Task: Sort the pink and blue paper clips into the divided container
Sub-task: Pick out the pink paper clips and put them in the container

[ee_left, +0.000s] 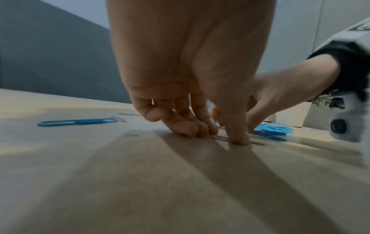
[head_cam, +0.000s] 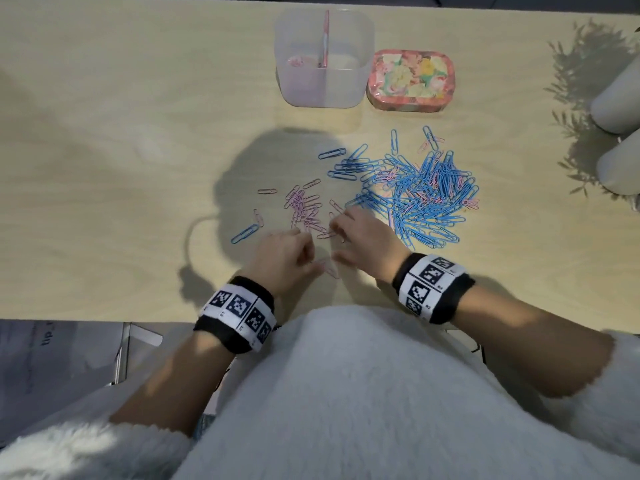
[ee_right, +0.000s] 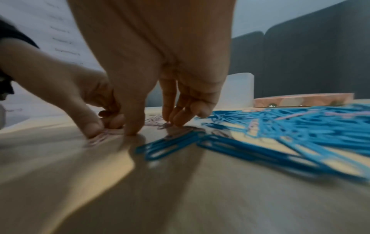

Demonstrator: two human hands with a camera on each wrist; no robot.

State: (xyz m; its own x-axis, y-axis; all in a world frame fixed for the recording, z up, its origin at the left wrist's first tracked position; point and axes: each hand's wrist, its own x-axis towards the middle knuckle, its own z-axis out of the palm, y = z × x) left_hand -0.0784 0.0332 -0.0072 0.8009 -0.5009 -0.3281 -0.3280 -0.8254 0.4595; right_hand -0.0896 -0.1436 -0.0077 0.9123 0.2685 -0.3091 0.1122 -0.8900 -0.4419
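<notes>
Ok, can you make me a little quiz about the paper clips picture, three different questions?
1. True or false: the container already has some pink clips in it.
2. Which colour makes up the big pile beside the right hand? A pink, B blue, C green.
3. Fill in: the floral tin sits to the ____ of the container.

Key:
1. True, a few pink ones lie in the left half.
2. B.
3. Right.

The left hand presses a pink clip on the table.
</notes>
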